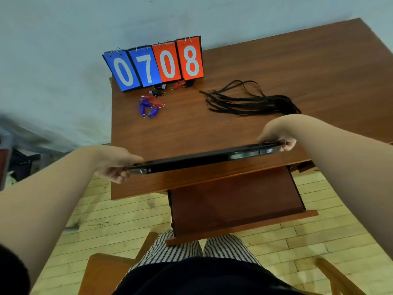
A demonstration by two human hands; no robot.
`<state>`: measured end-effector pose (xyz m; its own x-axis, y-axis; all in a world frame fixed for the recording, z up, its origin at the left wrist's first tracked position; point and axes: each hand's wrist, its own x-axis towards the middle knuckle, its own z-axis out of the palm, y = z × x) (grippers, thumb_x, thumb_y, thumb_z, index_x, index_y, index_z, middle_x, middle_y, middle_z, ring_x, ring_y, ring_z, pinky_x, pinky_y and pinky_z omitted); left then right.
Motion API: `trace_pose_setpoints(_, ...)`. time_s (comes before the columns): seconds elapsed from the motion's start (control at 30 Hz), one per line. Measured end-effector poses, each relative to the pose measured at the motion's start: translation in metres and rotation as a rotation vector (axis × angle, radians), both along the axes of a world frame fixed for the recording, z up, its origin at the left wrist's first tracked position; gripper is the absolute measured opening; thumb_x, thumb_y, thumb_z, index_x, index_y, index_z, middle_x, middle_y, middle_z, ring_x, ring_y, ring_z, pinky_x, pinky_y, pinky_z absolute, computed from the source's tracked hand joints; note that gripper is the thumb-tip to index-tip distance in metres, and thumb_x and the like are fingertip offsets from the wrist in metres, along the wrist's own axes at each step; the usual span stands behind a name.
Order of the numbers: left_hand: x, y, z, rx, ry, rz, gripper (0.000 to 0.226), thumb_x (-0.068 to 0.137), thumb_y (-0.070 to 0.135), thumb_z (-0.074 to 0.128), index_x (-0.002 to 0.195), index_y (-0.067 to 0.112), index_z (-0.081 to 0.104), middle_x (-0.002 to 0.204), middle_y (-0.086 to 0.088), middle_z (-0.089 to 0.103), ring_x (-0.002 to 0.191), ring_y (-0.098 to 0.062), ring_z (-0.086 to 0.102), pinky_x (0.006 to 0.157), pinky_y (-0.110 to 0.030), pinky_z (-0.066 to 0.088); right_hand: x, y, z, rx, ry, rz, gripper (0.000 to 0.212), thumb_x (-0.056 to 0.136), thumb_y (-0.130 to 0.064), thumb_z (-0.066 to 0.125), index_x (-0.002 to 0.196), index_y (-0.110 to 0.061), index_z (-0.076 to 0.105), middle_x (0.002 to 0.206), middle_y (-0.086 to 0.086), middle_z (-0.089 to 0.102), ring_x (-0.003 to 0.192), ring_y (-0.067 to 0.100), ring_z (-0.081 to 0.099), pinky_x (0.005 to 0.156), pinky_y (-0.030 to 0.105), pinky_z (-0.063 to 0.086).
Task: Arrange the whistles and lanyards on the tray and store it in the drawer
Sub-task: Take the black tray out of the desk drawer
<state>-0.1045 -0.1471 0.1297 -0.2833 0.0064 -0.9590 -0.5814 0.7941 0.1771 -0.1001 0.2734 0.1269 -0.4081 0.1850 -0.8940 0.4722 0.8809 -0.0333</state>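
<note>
I hold a black tray (204,156) edge-on, level, just above the near edge of the wooden table (265,67). My left hand (116,165) grips its left end and my right hand (276,138) grips its right end. Several blue, red and black whistles (150,105) with small rings lie scattered at the table's far left. A bundle of black lanyards (251,102) lies to their right, beyond the tray. Below the table edge the drawer (236,201) stands pulled out, with nothing visible inside.
A flip scoreboard (156,62) reading 0708 stands at the table's far left edge, behind the whistles. I sit on a wooden chair (102,271) with my knees under the open drawer. Pale wooden floor surrounds the table.
</note>
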Motion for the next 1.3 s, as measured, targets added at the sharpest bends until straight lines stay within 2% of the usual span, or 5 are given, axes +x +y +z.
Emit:
trace_pose_setpoints(0.17, -0.01, 0.005, -0.023, -0.026, 0.223, -0.001, 0.027, 0.097, 0.026, 0.057, 0.088, 0.002, 0.063, 0.056, -0.008, 0.054, 0.052, -0.019, 0.051, 0.051, -0.027, 0.049, 0.001, -0.012, -0.034, -0.024, 0.222, -0.179, 0.028, 0.099, -0.026, 0.046, 0.077, -0.009, 0.043, 0.064, 0.008, 0.037, 0.053, 0.021, 0.035, 0.051, 0.029, 0.034)
trace_pose_setpoints(0.3, -0.014, -0.002, -0.05, -0.042, 0.337, 0.032, 0.031, 0.1, 0.027, 0.053, 0.097, 0.0, 0.068, 0.073, -0.014, 0.064, 0.063, -0.024, 0.061, 0.055, -0.028, 0.055, 0.007, -0.025, -0.06, -0.04, 0.338, -0.298, 0.026, 0.098, -0.019, 0.044, 0.076, -0.005, 0.047, 0.072, 0.014, 0.048, 0.062, 0.026, 0.047, 0.055, 0.032, 0.04)
trace_pose_setpoints(0.6, -0.027, -0.039, -0.099, -0.045, 0.497, -0.093, 0.038, 0.104, 0.035, 0.048, 0.087, 0.003, 0.062, 0.078, -0.015, 0.07, 0.071, -0.028, 0.071, 0.067, -0.037, 0.06, 0.006, -0.08, -0.094, 0.047, 0.5, -0.367, 0.024, 0.093, -0.022, 0.052, 0.11, -0.005, 0.054, 0.105, 0.015, 0.06, 0.092, 0.033, 0.057, 0.072, 0.035, 0.044)
trace_pose_setpoints(0.83, -0.027, -0.056, -0.133, -0.174, 0.756, -0.38, 0.047, 0.105, 0.04, 0.036, 0.071, 0.011, 0.048, 0.07, -0.008, 0.056, 0.067, -0.025, 0.053, 0.062, -0.036, 0.039, 0.024, -0.11, -0.138, 0.128, 0.67, -0.486, 0.033, 0.09, -0.012, 0.048, 0.123, -0.007, 0.05, 0.123, 0.017, 0.056, 0.107, 0.037, 0.056, 0.082, 0.038, 0.045)
trace_pose_setpoints(1.3, 0.003, -0.06, -0.187, -0.163, 1.321, -0.136, 0.043, 0.101, 0.032, 0.046, 0.064, 0.011, 0.045, 0.062, -0.002, 0.047, 0.065, -0.023, 0.044, 0.06, -0.041, 0.037, 0.049, -0.115, -0.19, 0.036, 1.325, -0.546, 0.027, 0.098, -0.021, 0.052, 0.123, -0.018, 0.059, 0.112, -0.007, 0.06, 0.104, 0.011, 0.056, 0.091, 0.025, 0.045)
